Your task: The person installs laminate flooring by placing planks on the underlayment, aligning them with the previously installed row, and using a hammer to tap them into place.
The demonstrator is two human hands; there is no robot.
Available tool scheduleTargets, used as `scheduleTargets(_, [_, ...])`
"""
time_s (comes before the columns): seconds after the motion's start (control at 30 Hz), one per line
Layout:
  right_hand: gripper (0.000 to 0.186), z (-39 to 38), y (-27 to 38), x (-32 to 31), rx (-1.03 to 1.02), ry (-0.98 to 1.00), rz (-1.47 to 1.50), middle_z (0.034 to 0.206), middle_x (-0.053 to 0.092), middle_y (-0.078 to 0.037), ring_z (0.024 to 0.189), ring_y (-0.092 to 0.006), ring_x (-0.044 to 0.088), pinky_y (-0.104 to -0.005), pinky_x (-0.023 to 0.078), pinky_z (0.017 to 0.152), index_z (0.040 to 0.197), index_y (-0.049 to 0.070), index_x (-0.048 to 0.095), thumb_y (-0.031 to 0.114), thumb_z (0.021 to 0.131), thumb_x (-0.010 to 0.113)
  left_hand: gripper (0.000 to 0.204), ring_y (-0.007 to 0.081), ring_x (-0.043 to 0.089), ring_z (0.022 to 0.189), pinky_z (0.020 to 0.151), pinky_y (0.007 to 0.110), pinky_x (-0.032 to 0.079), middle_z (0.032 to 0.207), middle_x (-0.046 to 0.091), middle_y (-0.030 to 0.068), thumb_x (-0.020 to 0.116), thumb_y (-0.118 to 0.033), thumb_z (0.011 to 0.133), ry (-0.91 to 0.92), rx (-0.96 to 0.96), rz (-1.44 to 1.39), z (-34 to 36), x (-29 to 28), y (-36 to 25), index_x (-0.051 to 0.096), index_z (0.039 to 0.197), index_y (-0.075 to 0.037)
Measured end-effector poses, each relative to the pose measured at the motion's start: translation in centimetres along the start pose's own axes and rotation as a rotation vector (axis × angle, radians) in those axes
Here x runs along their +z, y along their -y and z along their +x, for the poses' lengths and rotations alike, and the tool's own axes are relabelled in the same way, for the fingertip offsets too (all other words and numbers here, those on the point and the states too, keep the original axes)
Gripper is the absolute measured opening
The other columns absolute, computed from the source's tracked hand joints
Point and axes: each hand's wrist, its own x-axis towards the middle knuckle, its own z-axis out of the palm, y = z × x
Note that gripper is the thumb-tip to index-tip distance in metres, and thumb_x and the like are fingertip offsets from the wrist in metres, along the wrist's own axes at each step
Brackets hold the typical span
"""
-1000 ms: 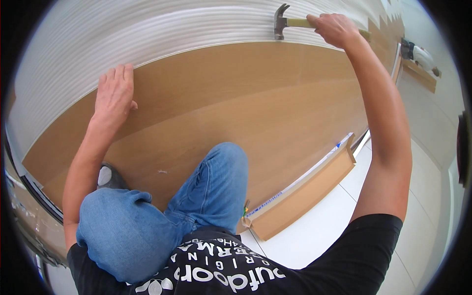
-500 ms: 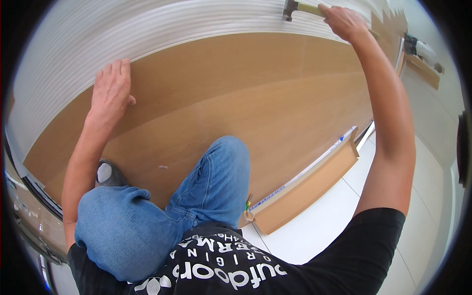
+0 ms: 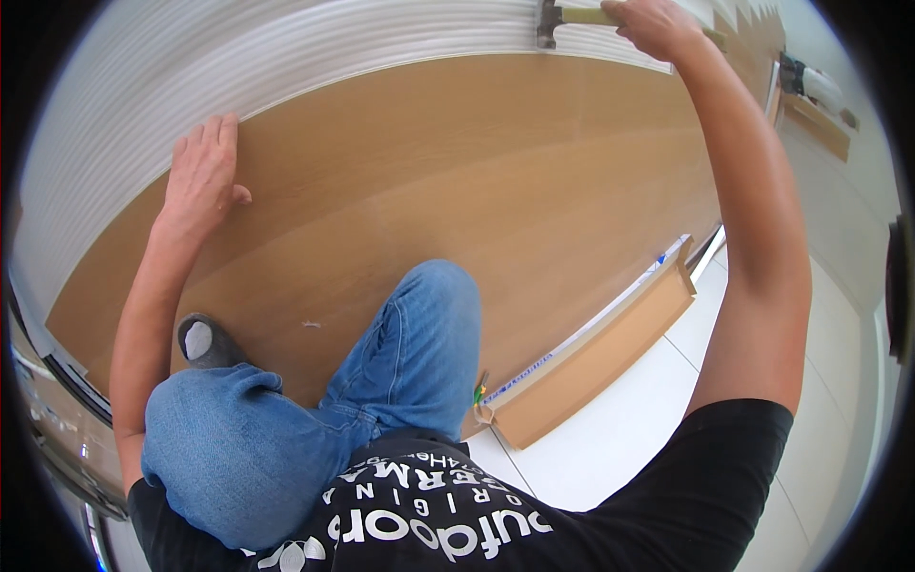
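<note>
My right hand [image 3: 658,30] grips a hammer [image 3: 591,16] by its yellowish handle at the far side. The hammer's dark metal head [image 3: 547,25] is at the far edge of the wood-coloured flooring plank [image 3: 400,143], over the white ridged underlay [image 3: 315,52]; whether it touches the plank I cannot tell. At the left, my left hand [image 3: 202,172] lies flat on the plank, fingertips at its far edge and thumb held out. Nothing is in that hand.
An open cardboard box [image 3: 591,353] lies on white floor tiles [image 3: 610,405] at the right. Beyond my right arm, a tool [image 3: 810,86] with a dark and a whitish part rests near a board piece [image 3: 820,129]. My bent knees [image 3: 429,324] and one socked foot [image 3: 205,340] are on the planks.
The hammer head has come nearer to the plank's far edge and slightly left. My left hand has shifted a little left, still flat. The whole view has tilted slightly.
</note>
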Motion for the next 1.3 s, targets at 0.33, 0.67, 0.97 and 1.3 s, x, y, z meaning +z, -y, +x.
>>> scheduleTargets(0.33, [0.041, -3.5, 2.8, 10.2, 0.322, -0.307, 0.576, 0.116, 0.071, -0.022, 0.108, -0.0452, 0.066, -0.0553, 0.053, 0.088, 0.138, 0.017, 0.056, 0.036, 0.102, 0.059, 0.091, 0.0391, 0.056, 0.124, 0.098, 0.054, 0.045, 0.129, 0.059, 0.0186, 0.093, -0.017, 0.064, -0.077, 0.045, -0.116, 0.1, 2.6, 2.0, 0.045, 0.14, 0.0])
scheduleTargets(0.67, [0.039, -22.2, 36.5, 27.5, 0.705, -0.471, 1.599, 0.099, 0.063, -0.011, 0.09, -0.0211, 0.057, -0.0365, 0.049, 0.083, 0.128, -0.004, 0.06, 0.026, 0.103, 0.063, 0.086, 0.034, 0.043, 0.139, 0.112, 0.052, 0.035, 0.151, 0.042, 0.0114, 0.087, -0.038, 0.079, -0.425, 0.009, -0.218, -2.6, 5.3, 8.0, 0.048, 0.152, -0.016])
scheduleTargets(0.97, [0.035, -29.6, 51.7, 20.8, 0.754, -0.473, 2.282, 0.116, 0.07, -0.015, 0.102, -0.0229, 0.066, -0.04, 0.052, 0.09, 0.122, -0.003, 0.064, 0.025, 0.1, 0.065, 0.07, 0.0297, 0.042, 0.143, 0.117, 0.048, 0.033, 0.151, 0.048, 0.011, 0.076, -0.044, 0.09, -0.467, -0.286, -0.168, -14.1, 8.6, 21.1, 0.051, 0.149, -0.016])
scheduleTargets(1.3, [0.04, -18.1, 37.8, 20.0, 0.718, -0.657, 1.242, 0.121, 0.069, -0.023, 0.111, -0.0336, 0.065, -0.0403, 0.05, 0.097, 0.125, -0.006, 0.065, 0.027, 0.105, 0.055, 0.063, 0.0293, 0.046, 0.142, 0.119, 0.047, 0.033, 0.148, 0.054, 0.0097, 0.072, -0.041, 0.094, -0.493, -0.351, -0.06, -17.6, 8.0, 26.0, 0.054, 0.147, -0.012])
